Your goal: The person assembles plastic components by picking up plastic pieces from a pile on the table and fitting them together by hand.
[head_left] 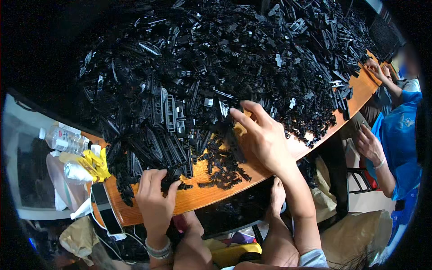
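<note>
A large heap of small black plastic parts (216, 58) covers most of the wooden table (207, 195). My left hand (153, 195) is at the table's near edge, its thumb and fingers curled round a small black plastic part (172, 176). Farther right, my right hand (268, 139) reaches over the near side of the heap. Its fingers are bent but apart, and I make out nothing held in them. A dark blur lies just beside its thumb side. Between my hands, a smaller scatter of black bits (222, 173) lies on bare wood.
At the left stand a clear plastic bottle (65, 138) and a yellow thing (95, 163), with a phone (106, 208) by the table edge. A co-worker in a blue apron (400, 135) sits at the right, one hand on the table. Brown paper bags (357, 238) stand below.
</note>
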Demonstrator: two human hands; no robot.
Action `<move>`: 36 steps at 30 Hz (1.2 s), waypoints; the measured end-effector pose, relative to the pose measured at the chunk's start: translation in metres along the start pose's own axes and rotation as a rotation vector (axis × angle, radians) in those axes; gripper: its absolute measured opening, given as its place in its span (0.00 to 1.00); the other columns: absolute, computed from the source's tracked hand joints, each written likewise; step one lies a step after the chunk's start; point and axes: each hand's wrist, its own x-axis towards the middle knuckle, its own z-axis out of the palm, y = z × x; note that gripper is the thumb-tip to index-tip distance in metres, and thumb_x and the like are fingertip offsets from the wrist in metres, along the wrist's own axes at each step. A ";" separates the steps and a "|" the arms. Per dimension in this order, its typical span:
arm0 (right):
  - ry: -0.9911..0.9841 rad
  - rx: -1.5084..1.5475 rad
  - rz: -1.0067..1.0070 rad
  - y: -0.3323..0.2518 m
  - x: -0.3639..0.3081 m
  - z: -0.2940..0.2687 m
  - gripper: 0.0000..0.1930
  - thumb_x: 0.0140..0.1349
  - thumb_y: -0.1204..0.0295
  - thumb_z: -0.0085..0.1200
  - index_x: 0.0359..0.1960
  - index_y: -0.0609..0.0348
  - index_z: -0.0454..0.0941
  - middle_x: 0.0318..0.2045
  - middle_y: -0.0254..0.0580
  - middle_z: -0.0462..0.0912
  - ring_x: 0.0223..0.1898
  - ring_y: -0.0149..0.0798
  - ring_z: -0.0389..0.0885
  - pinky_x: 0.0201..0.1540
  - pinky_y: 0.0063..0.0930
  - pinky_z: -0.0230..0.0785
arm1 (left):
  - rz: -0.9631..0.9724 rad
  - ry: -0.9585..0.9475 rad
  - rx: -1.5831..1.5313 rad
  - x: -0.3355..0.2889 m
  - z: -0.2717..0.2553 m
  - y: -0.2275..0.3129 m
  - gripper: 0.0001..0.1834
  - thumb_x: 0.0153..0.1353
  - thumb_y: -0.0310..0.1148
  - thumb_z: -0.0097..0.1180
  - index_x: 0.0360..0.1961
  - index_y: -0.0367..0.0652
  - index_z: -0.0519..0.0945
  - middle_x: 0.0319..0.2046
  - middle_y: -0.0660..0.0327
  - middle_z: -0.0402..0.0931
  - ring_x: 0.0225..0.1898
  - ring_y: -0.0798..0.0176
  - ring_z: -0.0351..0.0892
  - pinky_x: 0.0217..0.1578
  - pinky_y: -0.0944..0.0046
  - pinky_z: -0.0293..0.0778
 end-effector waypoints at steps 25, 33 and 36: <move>0.116 -0.099 0.069 0.006 -0.005 0.024 0.10 0.48 0.76 0.53 0.34 0.60 0.76 0.31 0.40 0.74 0.37 0.41 0.74 0.32 0.32 0.72 | 0.014 0.009 0.126 -0.014 -0.005 -0.015 0.12 0.44 0.20 0.58 0.33 0.33 0.76 0.35 0.52 0.74 0.38 0.50 0.74 0.38 0.56 0.71; -0.029 -0.295 0.218 -0.006 -0.021 0.026 0.12 0.49 0.76 0.56 0.37 0.60 0.77 0.44 0.42 0.73 0.47 0.45 0.67 0.49 0.37 0.59 | -0.259 0.068 -0.635 -0.028 0.001 -0.004 0.10 0.53 0.19 0.54 0.38 0.31 0.73 0.37 0.54 0.72 0.33 0.62 0.77 0.34 0.66 0.74; 0.048 -0.289 0.133 -0.004 -0.028 0.027 0.12 0.48 0.77 0.56 0.38 0.58 0.76 0.45 0.41 0.73 0.49 0.45 0.67 0.49 0.38 0.59 | -0.385 -0.082 -1.019 -0.025 0.005 -0.002 0.13 0.56 0.15 0.52 0.44 0.29 0.74 0.39 0.57 0.70 0.30 0.69 0.77 0.28 0.73 0.77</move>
